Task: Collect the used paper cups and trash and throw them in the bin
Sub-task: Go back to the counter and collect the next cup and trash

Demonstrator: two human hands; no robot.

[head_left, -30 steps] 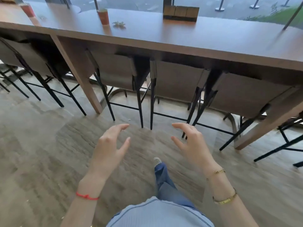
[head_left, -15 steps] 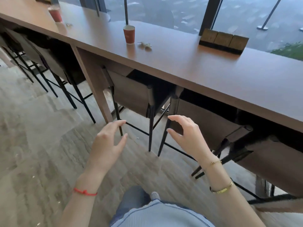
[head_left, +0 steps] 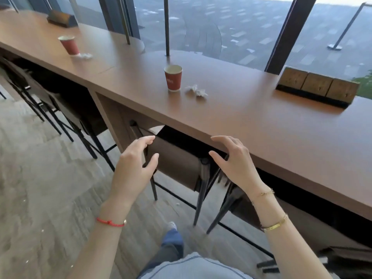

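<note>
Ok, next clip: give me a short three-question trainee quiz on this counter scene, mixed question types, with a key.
1. True or false: the left hand already holds a cup.
2. How many red paper cups stand on the counter? A) one B) two C) four
3. What lies just right of the nearer cup?

Key
1. False; both it and the right hand are empty, fingers loosely spread, short of the counter top.
2. B; the nearer cup and the farther cup.
3. Crumpled tissue; more tissue lies by the farther cup.
</note>
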